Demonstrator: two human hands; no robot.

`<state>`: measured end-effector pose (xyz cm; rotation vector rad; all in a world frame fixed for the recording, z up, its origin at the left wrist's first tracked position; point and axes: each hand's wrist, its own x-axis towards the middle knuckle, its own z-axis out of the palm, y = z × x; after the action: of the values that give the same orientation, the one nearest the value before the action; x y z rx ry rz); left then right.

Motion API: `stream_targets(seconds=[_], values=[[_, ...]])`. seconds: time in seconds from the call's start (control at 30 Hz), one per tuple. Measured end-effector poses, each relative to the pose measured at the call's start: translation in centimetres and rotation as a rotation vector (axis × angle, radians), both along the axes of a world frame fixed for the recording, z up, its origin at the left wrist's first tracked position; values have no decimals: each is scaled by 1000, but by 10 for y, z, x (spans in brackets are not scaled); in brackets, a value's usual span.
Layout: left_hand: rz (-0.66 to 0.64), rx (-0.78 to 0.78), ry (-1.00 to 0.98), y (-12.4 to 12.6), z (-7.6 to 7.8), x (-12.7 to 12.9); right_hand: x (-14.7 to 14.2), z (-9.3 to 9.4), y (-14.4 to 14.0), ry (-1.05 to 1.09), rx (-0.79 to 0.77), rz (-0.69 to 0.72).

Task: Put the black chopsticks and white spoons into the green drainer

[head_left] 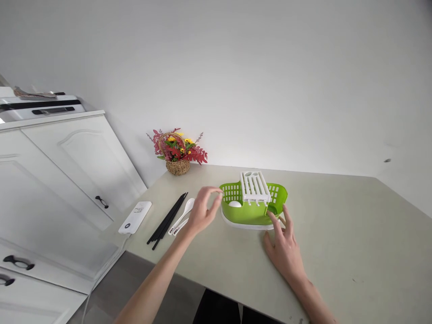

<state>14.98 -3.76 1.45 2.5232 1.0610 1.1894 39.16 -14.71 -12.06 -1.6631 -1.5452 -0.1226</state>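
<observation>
Both forearms enter from the bottom edge of the frame, nearest the lens. Right hand (285, 245) lies lower centre-right, palm down on the table (354, 252), fingers spread and holding nothing; its fingertips reach the front right corner of the green cutlery drainer (251, 215). Left hand (202, 211) hovers just left of centre, fingers loosely curled and apart, empty, tips close to the drainer's left rim; contact cannot be confirmed.

Drainer sits mid-frame on a white drip tray (248, 225), a white slotted insert (254, 185) standing up at its back. Something white and rounded (235, 204) shows inside its left compartment; too small to identify.

Left of the left hand, on the table: white spoons (182, 217), and beside them a bundle of black chopsticks (168, 220), both lying diagonally. Further left, at the table edge, a white flat device (135, 217) with a cable hanging down.

Flower basket (177, 153) stands against the wall, upper left of centre. White cabinets (60, 180) fill the left edge.
</observation>
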Motion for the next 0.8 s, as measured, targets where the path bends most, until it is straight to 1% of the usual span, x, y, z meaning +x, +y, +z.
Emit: stream_targets(seconds=[0.07, 0.1, 0.17, 0.33, 0.4, 0.47, 0.57, 0.67, 0.73, 0.8], values=[[-178, -15, 150, -9, 12, 11, 0, 1, 0, 2, -2, -1], [-229, -19, 206, -12, 13, 15, 0, 1, -1, 2, -2, -1], [-252, -33, 252, -12, 11, 20, 0, 2, -1, 2, 0, 0], [-222, -52, 212, -4, -7, 23, 0, 2, 0, 7, 6, 1], [-174, -40, 132, -2, -9, 22, -1, 3, 0, 9, 5, 4], [-85, -46, -24, -3, -5, 22, 0, 4, 0, 12, -4, 1], [54, -60, -363, -6, 13, 20, 0, 3, 0, 11, -13, 2], [204, -2, -649, -9, 35, 13, 1, 3, 0, 6, -9, 0], [304, 27, -715, -10, 41, 2, 1, 3, 0, 8, -7, 1], [368, -25, -648, -9, 37, -11, 1, 4, 0, 16, -8, 6]])
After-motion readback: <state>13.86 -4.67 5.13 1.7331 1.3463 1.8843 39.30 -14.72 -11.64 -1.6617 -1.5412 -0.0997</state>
